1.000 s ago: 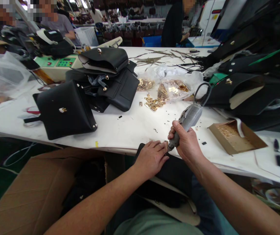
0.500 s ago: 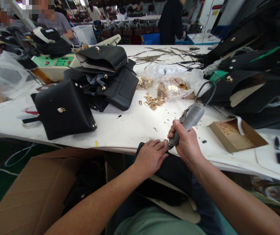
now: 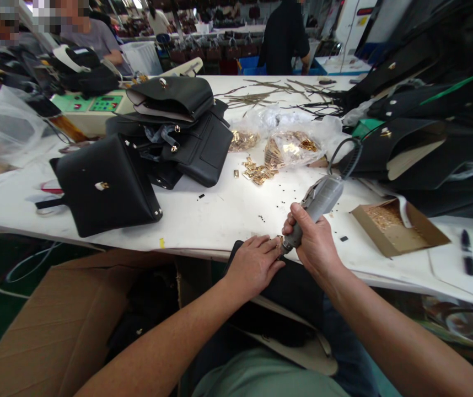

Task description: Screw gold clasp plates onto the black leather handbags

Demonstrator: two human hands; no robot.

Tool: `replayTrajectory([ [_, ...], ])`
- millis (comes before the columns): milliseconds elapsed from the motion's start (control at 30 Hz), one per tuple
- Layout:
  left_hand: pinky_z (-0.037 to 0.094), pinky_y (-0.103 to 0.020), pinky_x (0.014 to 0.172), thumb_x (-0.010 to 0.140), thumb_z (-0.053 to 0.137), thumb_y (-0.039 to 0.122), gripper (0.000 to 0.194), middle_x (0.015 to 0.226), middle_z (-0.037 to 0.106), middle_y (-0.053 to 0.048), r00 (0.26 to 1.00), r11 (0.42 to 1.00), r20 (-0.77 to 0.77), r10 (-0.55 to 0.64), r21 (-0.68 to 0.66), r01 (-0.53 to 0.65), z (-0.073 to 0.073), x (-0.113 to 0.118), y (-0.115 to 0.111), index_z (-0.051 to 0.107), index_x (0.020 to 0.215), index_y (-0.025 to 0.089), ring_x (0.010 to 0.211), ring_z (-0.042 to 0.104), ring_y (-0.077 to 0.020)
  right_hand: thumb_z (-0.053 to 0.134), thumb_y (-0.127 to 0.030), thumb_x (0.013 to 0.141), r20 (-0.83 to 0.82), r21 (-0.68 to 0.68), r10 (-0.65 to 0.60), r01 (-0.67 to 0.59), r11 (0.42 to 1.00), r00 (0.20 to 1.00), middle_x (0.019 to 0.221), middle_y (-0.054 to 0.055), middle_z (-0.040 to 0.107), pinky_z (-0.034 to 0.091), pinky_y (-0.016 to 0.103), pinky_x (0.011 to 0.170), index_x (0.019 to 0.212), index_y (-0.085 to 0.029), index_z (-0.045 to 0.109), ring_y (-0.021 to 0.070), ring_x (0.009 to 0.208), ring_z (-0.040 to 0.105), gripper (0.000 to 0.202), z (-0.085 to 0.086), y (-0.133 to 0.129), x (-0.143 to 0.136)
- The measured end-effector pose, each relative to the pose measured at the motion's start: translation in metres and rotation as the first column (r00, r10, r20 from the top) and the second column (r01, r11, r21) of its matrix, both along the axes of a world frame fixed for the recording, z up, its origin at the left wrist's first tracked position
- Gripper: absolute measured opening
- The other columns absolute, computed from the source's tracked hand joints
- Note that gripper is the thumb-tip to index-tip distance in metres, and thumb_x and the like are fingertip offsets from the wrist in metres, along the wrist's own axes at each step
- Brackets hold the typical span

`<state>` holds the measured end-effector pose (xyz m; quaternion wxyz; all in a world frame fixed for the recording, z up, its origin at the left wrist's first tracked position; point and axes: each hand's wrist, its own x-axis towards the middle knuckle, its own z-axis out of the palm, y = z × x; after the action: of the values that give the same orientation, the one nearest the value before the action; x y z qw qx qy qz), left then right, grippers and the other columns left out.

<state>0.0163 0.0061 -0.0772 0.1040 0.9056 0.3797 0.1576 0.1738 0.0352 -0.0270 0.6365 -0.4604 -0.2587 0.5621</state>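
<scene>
My right hand (image 3: 313,237) is wrapped round a grey electric screwdriver (image 3: 323,196), which slants down to the left. Its tip meets the work beside the fingertips of my left hand (image 3: 255,262). That hand lies flat on a black leather bag (image 3: 296,284), fingers stretched out and thumb apart. A small gold-coloured bit shows at the fingertips, mostly hidden. The bag rests on my lap against the table edge, its pale-lined opening facing me.
Gold metal plates (image 3: 259,172) lie loose before a plastic bag (image 3: 292,149) of more. Black handbags (image 3: 108,187) are piled at left, others (image 3: 414,146) at right. A cardboard tray (image 3: 420,237) holds small gold pieces. An open carton (image 3: 63,314) stands below the table.
My hands, the screwdriver and the bag keep nearly the same position. The view shifts slightly. In the background, a person in black has moved a little left and lowered an arm.
</scene>
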Motion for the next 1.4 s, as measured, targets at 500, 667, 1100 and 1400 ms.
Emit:
replayTrajectory([
  [500, 0.044, -0.047, 0.111, 0.099, 0.058, 0.045, 0.042, 0.146, 0.059, -0.006, 0.999, 1.0, -0.044, 0.0, -0.013, -0.001, 0.003, 0.002, 0.0, 0.061, 0.135, 0.022, 0.132, 0.054, -0.0271, 0.084, -0.05, 0.075, 0.222, 0.133, -0.139, 0.112, 0.985, 0.965, 0.054, -0.004, 0.058, 0.042, 0.023, 0.037, 0.084, -0.018, 0.064, 0.0105, 0.039, 0.049, 0.038, -0.005, 0.034, 0.008],
  [667, 0.042, -0.048, 0.113, 0.1, 0.058, 0.043, 0.042, 0.147, 0.059, -0.005, 0.999, 1.0, -0.046, -0.003, -0.018, 0.002, 0.003, 0.002, 0.0, 0.06, 0.135, 0.021, 0.132, 0.053, -0.028, 0.083, -0.053, 0.075, 0.289, 0.089, -0.087, 0.064, 0.994, 0.953, 0.056, -0.003, 0.06, 0.042, 0.023, 0.034, 0.084, -0.017, 0.066, 0.0114, 0.04, 0.048, 0.04, -0.017, 0.034, 0.003],
  [1100, 0.042, -0.047, 0.113, 0.101, 0.055, 0.044, 0.041, 0.147, 0.059, -0.004, 0.998, 0.999, -0.055, -0.005, -0.033, 0.003, 0.003, 0.001, 0.001, 0.06, 0.135, 0.022, 0.133, 0.052, -0.0274, 0.075, -0.045, 0.08, 0.482, 0.063, 0.006, -0.041, 0.997, 0.876, 0.053, -0.001, 0.058, 0.044, 0.023, 0.044, 0.07, -0.017, 0.064, 0.0119, 0.046, 0.05, 0.032, -0.017, 0.036, 0.0],
  [1400, 0.043, -0.047, 0.113, 0.1, 0.057, 0.044, 0.041, 0.143, 0.061, -0.006, 0.999, 0.999, -0.047, 0.002, -0.038, -0.003, 0.006, 0.002, 0.002, 0.062, 0.133, 0.021, 0.131, 0.053, -0.027, 0.065, -0.029, 0.079, 0.584, 0.002, 0.154, -0.191, 0.982, 0.797, 0.049, -0.003, 0.054, 0.042, 0.023, 0.045, 0.064, -0.019, 0.059, 0.0114, 0.044, 0.048, 0.019, -0.013, 0.043, -0.005],
])
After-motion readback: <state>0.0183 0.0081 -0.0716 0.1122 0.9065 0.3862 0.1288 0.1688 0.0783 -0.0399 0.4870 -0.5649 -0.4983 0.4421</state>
